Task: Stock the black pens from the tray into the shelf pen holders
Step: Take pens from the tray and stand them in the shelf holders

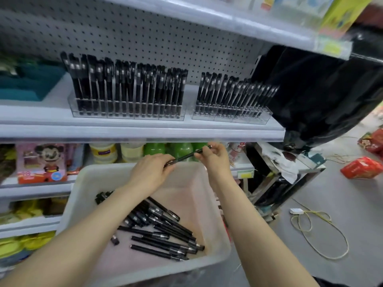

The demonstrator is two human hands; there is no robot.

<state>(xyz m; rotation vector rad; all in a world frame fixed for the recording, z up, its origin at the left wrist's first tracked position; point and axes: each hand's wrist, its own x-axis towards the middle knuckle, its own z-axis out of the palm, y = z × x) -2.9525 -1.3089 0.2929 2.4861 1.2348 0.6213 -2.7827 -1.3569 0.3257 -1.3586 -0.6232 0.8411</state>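
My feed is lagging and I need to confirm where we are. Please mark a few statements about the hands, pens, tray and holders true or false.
1. The left hand and the right hand hold one black pen between them. True.
2. The tray is empty. False: a pile of pens lies in it.
3. The left holder and the right holder stand on the shelf, both with pens in them. True.
4. The held pen is already in a holder. False: it is below the shelf edge, above the tray.
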